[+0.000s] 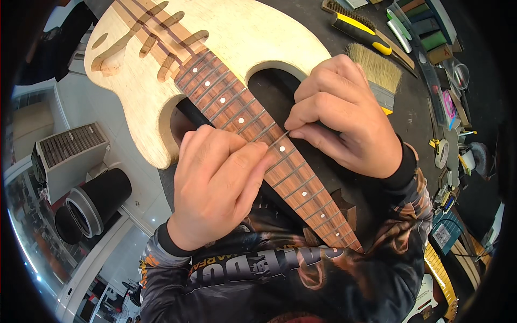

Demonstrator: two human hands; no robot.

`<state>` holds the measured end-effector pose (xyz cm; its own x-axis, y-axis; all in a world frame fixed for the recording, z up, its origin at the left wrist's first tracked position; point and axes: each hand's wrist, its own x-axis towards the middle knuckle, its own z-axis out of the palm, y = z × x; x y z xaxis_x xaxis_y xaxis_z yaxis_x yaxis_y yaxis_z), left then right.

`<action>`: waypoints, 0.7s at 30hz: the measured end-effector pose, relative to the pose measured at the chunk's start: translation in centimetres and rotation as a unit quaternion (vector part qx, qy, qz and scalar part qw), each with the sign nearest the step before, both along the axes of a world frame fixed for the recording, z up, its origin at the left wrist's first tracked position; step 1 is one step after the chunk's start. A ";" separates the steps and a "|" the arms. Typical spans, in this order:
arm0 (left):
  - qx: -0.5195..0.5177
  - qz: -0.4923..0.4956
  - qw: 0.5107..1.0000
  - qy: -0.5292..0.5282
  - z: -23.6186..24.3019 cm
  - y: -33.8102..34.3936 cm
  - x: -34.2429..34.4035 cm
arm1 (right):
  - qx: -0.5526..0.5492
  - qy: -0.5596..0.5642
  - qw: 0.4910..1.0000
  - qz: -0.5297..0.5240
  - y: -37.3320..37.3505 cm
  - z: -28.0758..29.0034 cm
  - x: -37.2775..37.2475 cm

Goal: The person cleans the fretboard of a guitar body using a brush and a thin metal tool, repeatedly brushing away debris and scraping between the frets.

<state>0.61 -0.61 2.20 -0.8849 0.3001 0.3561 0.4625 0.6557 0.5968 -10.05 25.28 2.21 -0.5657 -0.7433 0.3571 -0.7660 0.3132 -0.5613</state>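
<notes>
An unfinished pale wooden electric guitar body (229, 27) with a brown fretboard neck (296, 177) slants from upper left to lower right. Metal frets cross the fretboard, with round white dots between some of them. Midway along the neck, a thin fret wire (278, 140) spans the gap between my two hands. My left hand (218, 180) is closed, thumb and fingers pinched at the wire's left end, over the fretboard. At the opposite edge of the board, my right hand (347, 116) pinches its other end between thumb and forefinger, remaining fingers curled.
On the dark bench lie a wide bristle brush (377, 70) and a yellow-black handled wire brush (362, 33). Small tools and a tape roll (441, 153) crowd the right edge. Left, below bench level, are a black cylindrical bin (105, 196) and a slatted box (72, 148).
</notes>
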 end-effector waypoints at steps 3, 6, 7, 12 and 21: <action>-0.004 0.006 1.000 0.027 -0.2 0.2 0.1 | -0.007 0.022 1.000 -0.015 0.0 -0.2 0.4; 0.004 -0.016 0.999 0.039 -0.1 0.5 0.4 | 0.004 0.001 1.000 0.005 0.9 0.3 1.1; 0.016 -0.033 0.999 0.035 0.0 0.6 0.5 | 0.004 0.001 1.000 0.006 1.1 0.5 1.3; 0.036 -0.021 0.999 0.007 -0.1 0.4 -0.4 | -0.002 -0.027 1.000 -0.014 0.3 0.4 0.8; 0.028 -0.030 0.998 0.044 -0.3 0.9 -0.2 | 0.011 -0.013 1.000 0.008 1.4 1.0 1.0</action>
